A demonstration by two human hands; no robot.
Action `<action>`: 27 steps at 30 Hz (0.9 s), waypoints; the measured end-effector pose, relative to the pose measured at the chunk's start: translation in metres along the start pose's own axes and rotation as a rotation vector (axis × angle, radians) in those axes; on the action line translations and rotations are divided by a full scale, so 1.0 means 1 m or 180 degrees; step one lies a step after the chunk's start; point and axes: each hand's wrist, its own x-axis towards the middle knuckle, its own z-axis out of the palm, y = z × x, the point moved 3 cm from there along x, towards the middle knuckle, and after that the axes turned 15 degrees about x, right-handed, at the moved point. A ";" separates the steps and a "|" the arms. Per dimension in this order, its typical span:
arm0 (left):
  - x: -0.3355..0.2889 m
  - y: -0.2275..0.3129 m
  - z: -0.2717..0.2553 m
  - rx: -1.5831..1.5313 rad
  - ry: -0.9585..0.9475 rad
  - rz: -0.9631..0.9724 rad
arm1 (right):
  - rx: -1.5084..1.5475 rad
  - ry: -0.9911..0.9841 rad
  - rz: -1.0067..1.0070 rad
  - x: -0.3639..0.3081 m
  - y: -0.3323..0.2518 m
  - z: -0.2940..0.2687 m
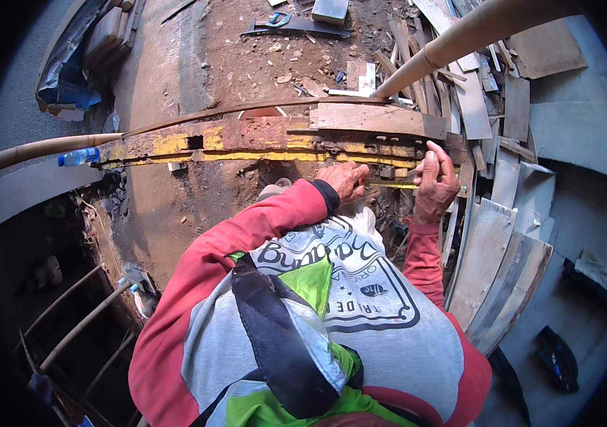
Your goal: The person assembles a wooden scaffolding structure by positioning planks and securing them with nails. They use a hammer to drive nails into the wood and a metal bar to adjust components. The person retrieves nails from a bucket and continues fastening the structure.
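My left hand (344, 179) is closed at the near side of a worn, yellow-painted beam (246, 147). From its fingers a thin yellow tape measure (392, 186) stretches rightward, running past my right hand (436, 183). That hand is raised over the beam's right end, its fingers bent and one pointing up toward the far side. What it holds, if anything, is hidden. Just beyond my hands, a wooden board (382, 119) lies along the top of the beam.
A bamboo pole (453, 50) slants in from the upper right. Scrap planks (492, 263) pile up along the right. A handsaw (292, 27) lies on the dirt at the far side. At the beam's left end is a plastic bottle (79, 156); a dark pit (61, 299) opens lower left.
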 end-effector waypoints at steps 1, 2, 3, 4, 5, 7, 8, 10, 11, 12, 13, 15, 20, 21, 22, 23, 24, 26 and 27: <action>-0.008 -0.002 0.004 0.0016 -0.0137 0.0030 | 0.0065 0.0036 0.0086 -0.004 -0.009 -0.001; -0.016 -0.003 0.009 0.0029 -0.0251 0.0066 | 0.0125 0.0066 0.0150 -0.008 -0.016 -0.001; -0.023 -0.015 0.030 -0.0110 -0.0305 0.0165 | -0.0022 0.0048 0.0146 -0.014 -0.018 0.000; -0.030 -0.021 0.035 -0.0082 -0.0489 0.0220 | -0.0126 0.0027 0.0087 -0.018 -0.021 0.004; -0.039 -0.028 0.040 -0.0050 -0.0675 0.0273 | -0.0086 -0.0050 0.0093 -0.026 -0.018 0.006; -0.061 -0.041 0.047 0.0095 -0.0973 0.0483 | -0.0030 -0.0140 0.0142 -0.049 -0.011 0.012; -0.074 -0.050 0.049 0.0223 -0.1127 0.0493 | -0.0015 -0.0153 0.0184 -0.063 -0.008 0.018; -0.105 -0.067 0.050 0.0483 -0.1445 0.0505 | -0.0079 -0.0171 0.0324 -0.099 -0.009 0.037; -0.122 -0.078 0.049 0.0668 -0.1622 0.0500 | -0.0062 -0.0149 0.0340 -0.119 -0.003 0.048; -0.141 -0.098 0.062 0.0721 -0.1645 0.0441 | -0.0044 -0.0130 0.0355 -0.141 0.005 0.060; -0.162 -0.124 0.081 0.0763 -0.1673 0.0396 | 0.0067 -0.0029 0.0597 -0.167 0.012 0.075; -0.207 -0.165 0.094 0.0836 -0.1820 0.0072 | 0.0227 0.0002 0.1007 -0.223 0.041 0.105; -0.334 -0.251 0.131 0.0396 -0.2042 -0.0562 | 0.0870 -0.0459 0.2450 -0.354 0.100 0.175; -0.355 -0.262 0.141 0.0204 -0.2017 -0.0566 | 0.0964 -0.0532 0.2640 -0.370 0.102 0.186; -0.373 -0.271 0.152 -0.0042 -0.1959 -0.0621 | 0.1020 -0.0681 0.2837 -0.377 0.110 0.200; -0.386 -0.274 0.152 -0.0273 -0.1829 -0.0577 | 0.1211 -0.0802 0.3077 -0.381 0.120 0.216; -0.400 -0.277 0.154 -0.0497 -0.1697 -0.0542 | 0.1407 -0.0935 0.3325 -0.378 0.136 0.237; -0.423 -0.285 0.180 -0.0439 -0.1464 -0.0800 | 0.1808 -0.0921 0.3909 -0.372 0.201 0.290; -0.433 -0.280 0.187 -0.0324 -0.1314 -0.1032 | 0.1740 -0.1050 0.4263 -0.364 0.247 0.322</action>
